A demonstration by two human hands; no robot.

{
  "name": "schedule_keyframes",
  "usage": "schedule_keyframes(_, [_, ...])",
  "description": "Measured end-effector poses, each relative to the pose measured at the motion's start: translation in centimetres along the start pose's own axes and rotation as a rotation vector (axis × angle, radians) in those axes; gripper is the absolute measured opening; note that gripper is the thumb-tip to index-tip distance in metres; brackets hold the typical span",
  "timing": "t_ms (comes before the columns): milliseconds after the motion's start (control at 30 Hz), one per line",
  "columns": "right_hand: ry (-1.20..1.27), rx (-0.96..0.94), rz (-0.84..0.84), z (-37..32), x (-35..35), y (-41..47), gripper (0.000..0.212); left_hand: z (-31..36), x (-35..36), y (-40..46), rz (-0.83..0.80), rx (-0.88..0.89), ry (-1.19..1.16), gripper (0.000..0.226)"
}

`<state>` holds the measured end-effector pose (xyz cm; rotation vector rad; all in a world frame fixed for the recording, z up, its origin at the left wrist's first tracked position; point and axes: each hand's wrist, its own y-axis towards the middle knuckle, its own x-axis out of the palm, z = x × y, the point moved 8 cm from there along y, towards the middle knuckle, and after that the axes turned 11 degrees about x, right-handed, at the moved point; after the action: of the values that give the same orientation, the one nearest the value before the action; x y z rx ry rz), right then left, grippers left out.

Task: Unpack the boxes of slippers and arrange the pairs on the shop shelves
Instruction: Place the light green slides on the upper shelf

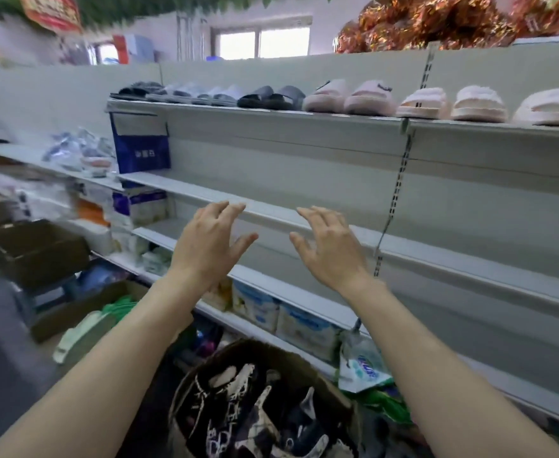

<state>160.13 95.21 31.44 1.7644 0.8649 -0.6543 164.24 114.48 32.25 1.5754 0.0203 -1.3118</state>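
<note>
Meanwhile, both hands empty: left hand [205,242] and right hand [332,249] hung spread before bare middle shelf [271,211] | slippers [347,99] lined top shelf's front edge; more sat boxed [304,368] below | risk: careless reach could nudge edge pairs off.

Two bare hands [205,242], six pairs of slippers [347,97] on the top shelf [271,110], plus one single slipper [552,107], three cardboard boxes [304,365]
</note>
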Motion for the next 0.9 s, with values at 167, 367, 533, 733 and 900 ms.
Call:
schedule_keyframes(167, [0.058,-0.041,-0.072,-8.7,8.6,4.3,0.053,-12.2,-1.3,-1.4,-0.044,-0.088,0.04,0.061])
schedule_keyframes(367, [0.115,-0.088,-0.217,-16.0,19.0,8.2,0.054,-25.0,-0.7,-3.4,-0.047,-0.185,0.074,0.061])
schedule_keyframes(533, [0.128,-0.12,-0.254,-21.5,28.6,13.0,0.055,-35.8,1.6,-3.5,-0.078,-0.233,0.1,0.059])
schedule_keyframes(733, [0.169,-0.069,-0.34,-27.0,42.6,21.0,0.055,-51.6,6.1,-1.0,-0.156,-0.281,0.097,0.057])
schedule_keyframes(900, [0.166,-0.006,-0.483,-31.0,54.8,26.2,0.057,-65.4,10.6,-1.1,-0.287,-0.393,0.076,0.059])
